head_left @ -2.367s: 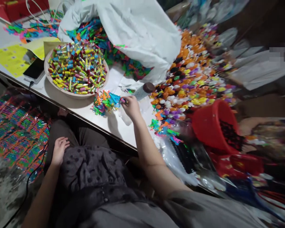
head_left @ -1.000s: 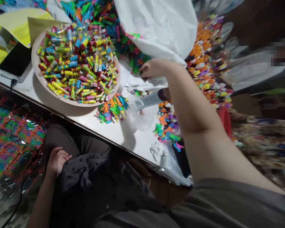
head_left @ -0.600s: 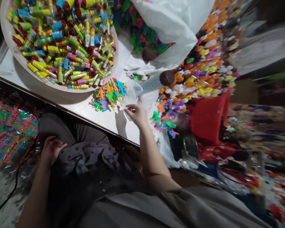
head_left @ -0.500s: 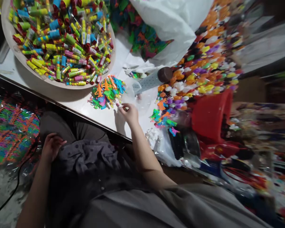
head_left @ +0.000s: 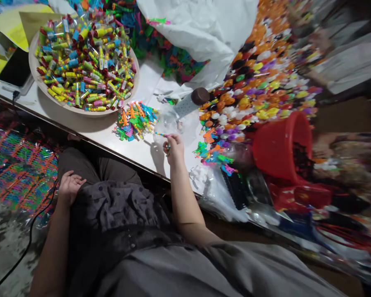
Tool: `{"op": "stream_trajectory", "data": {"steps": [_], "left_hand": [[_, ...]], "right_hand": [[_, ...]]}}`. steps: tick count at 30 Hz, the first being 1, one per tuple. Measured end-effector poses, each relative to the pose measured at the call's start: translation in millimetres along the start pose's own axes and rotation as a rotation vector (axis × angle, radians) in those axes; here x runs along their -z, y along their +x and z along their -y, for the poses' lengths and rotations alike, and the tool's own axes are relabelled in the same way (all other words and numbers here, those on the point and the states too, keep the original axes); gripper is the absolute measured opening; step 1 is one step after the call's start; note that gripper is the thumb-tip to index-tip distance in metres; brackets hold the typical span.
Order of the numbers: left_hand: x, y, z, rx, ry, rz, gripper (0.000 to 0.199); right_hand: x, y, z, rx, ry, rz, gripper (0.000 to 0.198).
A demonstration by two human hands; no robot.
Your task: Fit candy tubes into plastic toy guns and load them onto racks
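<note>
My right hand point(head_left: 175, 149) is raised over the white table, thumb and fingers closed on one end of a thin multicoloured stick point(head_left: 162, 134) that points left. Something small and greenish shows by the lower fingers, too unclear to name. Left of the stick lies a pile of small plastic pieces point(head_left: 132, 119) in orange, blue and green, with several colourful sticks among them. Clear plastic bags point(head_left: 170, 117) lie just behind my hand. My left hand point(head_left: 70, 186) rests on my thigh, holding nothing, its fingers loosely bent and apart.
A round tub point(head_left: 136, 82) full of wrapped colourful sticks stands at the back left, beside a phone point(head_left: 16, 70). A white sack point(head_left: 200, 29) of plastic pieces, a dotted cylinder with a brown cap point(head_left: 188, 103), heaped small toys point(head_left: 250, 95) and a red bucket point(head_left: 275, 144) lie behind and to the right.
My right hand has drawn away from the pile of plastic pieces, slightly right, and the stick now shows in its fingers. My left hand stays on my thigh. The camera view has shifted.
</note>
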State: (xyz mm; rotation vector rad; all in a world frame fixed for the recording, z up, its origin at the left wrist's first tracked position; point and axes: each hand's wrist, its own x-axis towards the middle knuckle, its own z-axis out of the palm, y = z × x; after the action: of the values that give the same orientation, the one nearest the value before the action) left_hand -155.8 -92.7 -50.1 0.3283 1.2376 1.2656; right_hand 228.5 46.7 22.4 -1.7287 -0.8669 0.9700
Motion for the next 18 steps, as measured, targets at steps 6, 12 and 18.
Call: {"op": "stream_trajectory", "data": {"steps": [6,12,18], "left_hand": [[0.6,2.5,1.9,0.029,-0.019,-0.006,0.037],[4.9,-0.1,-2.4,0.104,-0.076,-0.033,0.039],[12.0,6.1,-3.5,0.219,-0.181,-0.068,0.043]], "right_hand": [[19.9,1.4,48.7,0.147,0.314,0.227,0.04],[3.5,31.1,103.9,0.215,0.083,0.406,0.045],[-29.6,126.1,177.4,0.289,-0.166,0.357,0.028]]}}
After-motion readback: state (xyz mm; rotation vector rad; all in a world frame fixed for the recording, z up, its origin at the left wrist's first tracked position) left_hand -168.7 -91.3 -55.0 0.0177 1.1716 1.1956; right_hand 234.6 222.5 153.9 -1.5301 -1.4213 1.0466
